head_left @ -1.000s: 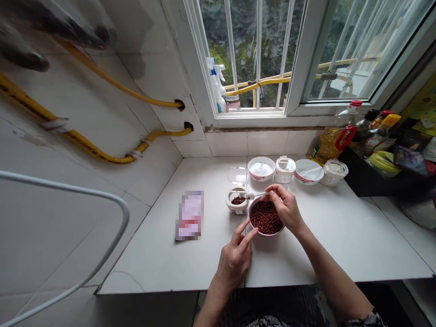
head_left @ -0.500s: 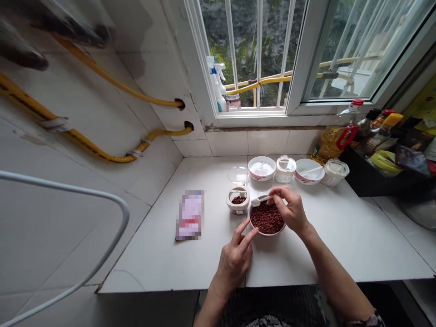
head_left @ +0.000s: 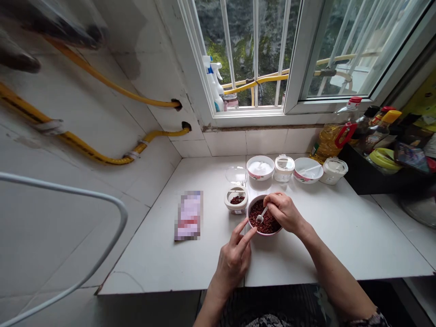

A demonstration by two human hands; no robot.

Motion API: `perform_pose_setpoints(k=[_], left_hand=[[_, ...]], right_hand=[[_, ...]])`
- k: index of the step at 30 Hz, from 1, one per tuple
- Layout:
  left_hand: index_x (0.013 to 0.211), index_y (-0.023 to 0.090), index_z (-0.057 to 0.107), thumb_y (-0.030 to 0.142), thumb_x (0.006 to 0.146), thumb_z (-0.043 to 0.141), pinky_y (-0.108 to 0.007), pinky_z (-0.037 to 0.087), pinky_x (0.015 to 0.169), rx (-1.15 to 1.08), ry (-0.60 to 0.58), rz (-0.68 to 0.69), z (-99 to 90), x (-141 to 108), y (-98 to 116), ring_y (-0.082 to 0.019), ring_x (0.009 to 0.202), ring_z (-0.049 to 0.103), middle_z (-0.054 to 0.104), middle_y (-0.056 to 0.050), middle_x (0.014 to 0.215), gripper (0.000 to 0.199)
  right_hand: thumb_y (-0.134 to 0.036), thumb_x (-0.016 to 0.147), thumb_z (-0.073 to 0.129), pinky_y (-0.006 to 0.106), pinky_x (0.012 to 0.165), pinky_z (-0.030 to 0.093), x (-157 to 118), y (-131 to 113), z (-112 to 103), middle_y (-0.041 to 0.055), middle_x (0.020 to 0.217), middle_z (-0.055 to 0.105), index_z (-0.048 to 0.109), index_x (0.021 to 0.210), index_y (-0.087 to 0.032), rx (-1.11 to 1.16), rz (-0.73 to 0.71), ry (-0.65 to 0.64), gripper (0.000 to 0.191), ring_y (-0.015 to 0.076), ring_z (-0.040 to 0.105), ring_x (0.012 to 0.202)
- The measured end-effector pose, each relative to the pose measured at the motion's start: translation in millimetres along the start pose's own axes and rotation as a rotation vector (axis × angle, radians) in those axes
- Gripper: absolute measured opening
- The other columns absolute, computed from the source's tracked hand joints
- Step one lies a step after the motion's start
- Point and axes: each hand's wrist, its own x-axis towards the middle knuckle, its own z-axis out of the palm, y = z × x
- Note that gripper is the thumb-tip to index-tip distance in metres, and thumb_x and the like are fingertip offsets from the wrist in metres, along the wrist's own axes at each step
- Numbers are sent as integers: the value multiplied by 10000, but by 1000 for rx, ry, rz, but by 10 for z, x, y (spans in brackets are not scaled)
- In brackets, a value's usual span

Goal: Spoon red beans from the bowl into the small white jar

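A round bowl (head_left: 266, 234) with a pinkish rim holds many dark red-brown peppercorns (head_left: 270, 224). My right hand (head_left: 284, 210) pinches the handle of a small white spoon (head_left: 260, 218). The spoon slants down, its head resting among the peppercorns. My left hand (head_left: 235, 256) lies at the near left of the bowl, two fingers stretched out and apart, their tips against its side. Just left of the bowl stands a seasoning jar (head_left: 235, 208) with its clear lid (head_left: 235, 174) flipped up. Some peppercorns show inside it.
Behind are a flowered bowl of white grains (head_left: 260, 169), a lidded jar (head_left: 284, 168), another bowl with a white spoon (head_left: 308, 171) and a second lidded jar (head_left: 334, 171). An oil bottle (head_left: 332, 138) and a black rack (head_left: 363, 175) stand right. A blurred packet (head_left: 189, 215) lies left.
My right hand has lowered the spoon from above the bowl's far left rim into the peppercorns. The spoon now tilts downward. My left hand keeps its place at the bowl.
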Motion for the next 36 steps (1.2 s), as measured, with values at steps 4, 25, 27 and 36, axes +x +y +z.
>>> perform_pose_setpoints(k=[4,25,27,36], left_hand=[[1400,238,493,16,947,443,-228,619,790,4,1,0,-3,0,3,-129,937,729,534,-154,1439,507],[1404,245,486,14,936,440,-231,624,774,7,3,0,7,-8,-3,-136,925,736,532,-158,1447,525],[1407,247,485,15,935,436,-232,625,772,20,1,1,8,-9,-5,-144,938,738,536,-152,1445,528],[1421,255,473,27,946,447,-228,624,745,12,0,6,13,-14,-19,-143,946,732,540,-157,1441,527]], right_hand=[[-158,843,459,346,749,447,5,18,-40,10,635,645,595,717,-233,73,90,54,200,213,589,699],[-165,849,456,349,786,451,15,72,-19,-23,543,599,604,723,-249,50,123,56,212,207,599,672],[-161,847,458,360,803,444,16,78,-17,-20,542,606,604,720,-249,28,123,56,212,213,593,682],[-128,836,463,355,811,455,19,81,2,-28,527,604,606,713,-245,53,131,51,222,207,600,663]])
